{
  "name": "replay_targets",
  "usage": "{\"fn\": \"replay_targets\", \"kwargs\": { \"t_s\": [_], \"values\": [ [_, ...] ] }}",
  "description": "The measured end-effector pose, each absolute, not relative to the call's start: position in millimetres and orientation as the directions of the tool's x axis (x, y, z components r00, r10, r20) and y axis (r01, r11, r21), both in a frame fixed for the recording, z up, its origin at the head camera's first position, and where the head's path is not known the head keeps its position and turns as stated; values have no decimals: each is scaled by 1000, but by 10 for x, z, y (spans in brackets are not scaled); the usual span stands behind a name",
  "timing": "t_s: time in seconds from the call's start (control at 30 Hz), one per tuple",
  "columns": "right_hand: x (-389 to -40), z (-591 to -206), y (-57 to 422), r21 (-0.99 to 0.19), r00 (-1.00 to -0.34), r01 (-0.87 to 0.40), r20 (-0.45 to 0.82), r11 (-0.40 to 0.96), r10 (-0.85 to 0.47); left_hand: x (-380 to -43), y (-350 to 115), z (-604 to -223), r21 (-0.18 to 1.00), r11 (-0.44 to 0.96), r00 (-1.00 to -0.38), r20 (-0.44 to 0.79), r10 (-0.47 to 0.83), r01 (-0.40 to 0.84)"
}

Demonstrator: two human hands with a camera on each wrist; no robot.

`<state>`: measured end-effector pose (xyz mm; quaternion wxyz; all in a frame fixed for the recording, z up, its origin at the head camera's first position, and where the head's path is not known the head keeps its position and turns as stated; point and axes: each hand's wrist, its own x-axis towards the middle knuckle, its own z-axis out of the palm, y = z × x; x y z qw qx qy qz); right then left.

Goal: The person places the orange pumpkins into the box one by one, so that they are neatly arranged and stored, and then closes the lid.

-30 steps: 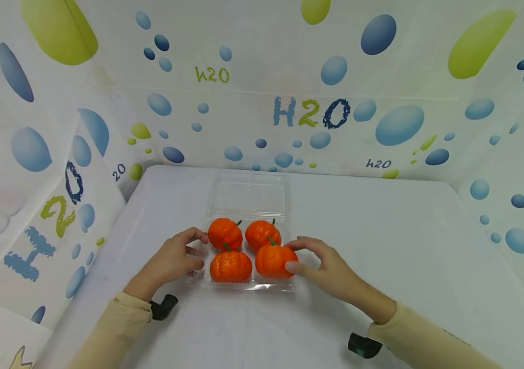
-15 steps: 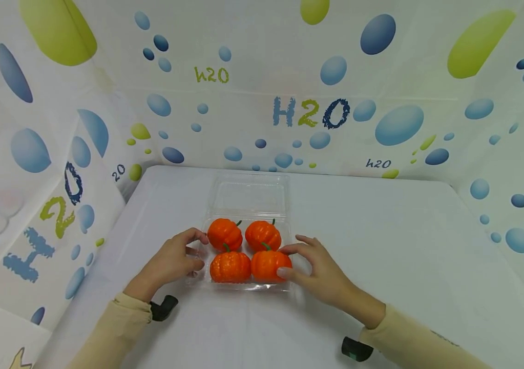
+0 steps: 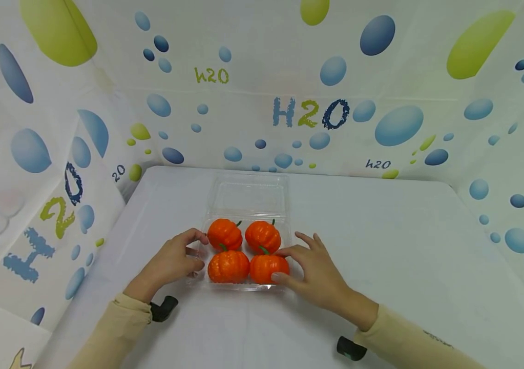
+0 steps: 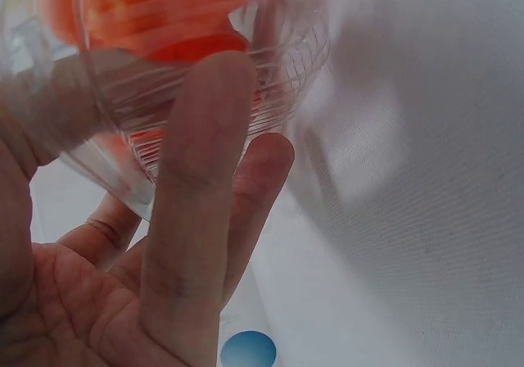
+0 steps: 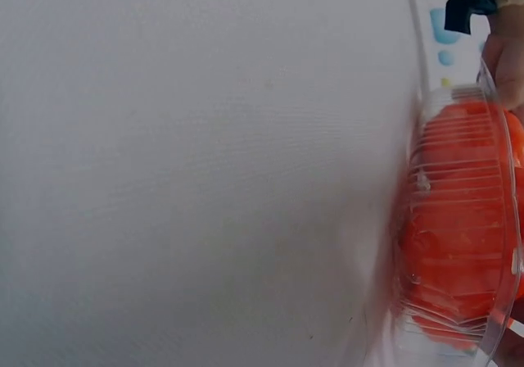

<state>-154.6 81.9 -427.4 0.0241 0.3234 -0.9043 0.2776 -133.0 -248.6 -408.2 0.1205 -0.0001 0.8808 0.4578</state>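
A clear plastic clamshell container sits on the white table with its lid folded back flat behind it. Several small orange pumpkins with green stems fill it in two rows. My right hand pinches the near right pumpkin between thumb and forefinger, its other fingers raised. Beside it is the near left pumpkin. My left hand grips the container's left side; in the left wrist view its fingers lie against the ribbed wall. Orange shows through the ribbed wall in the right wrist view.
The far left pumpkin and far right pumpkin sit in the back row. A white cloth covers the table. Behind it stands a white backdrop with blue and green drops. Dark wrist devices hang under both sleeves.
My right hand has moved left and slightly down, bringing its pumpkin down into the container's near right corner. The near left pumpkin has shifted slightly left. My left hand stays put.
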Motion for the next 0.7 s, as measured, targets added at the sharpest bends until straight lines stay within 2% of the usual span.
{"fn": "replay_targets", "kwargs": {
  "t_s": [0.3, 0.7],
  "values": [
    [-1520, -4269, 768, -384, -765, -642, 267, 663, -586, -1336, -2493, -4092, 813, 573, -972, -207, 115, -105],
    [-1536, -4271, 790, -402, -763, -641, 247, 653, -597, -1341, -2500, -4063, 842, 528, -966, -217, 142, -112]
  ]
}}
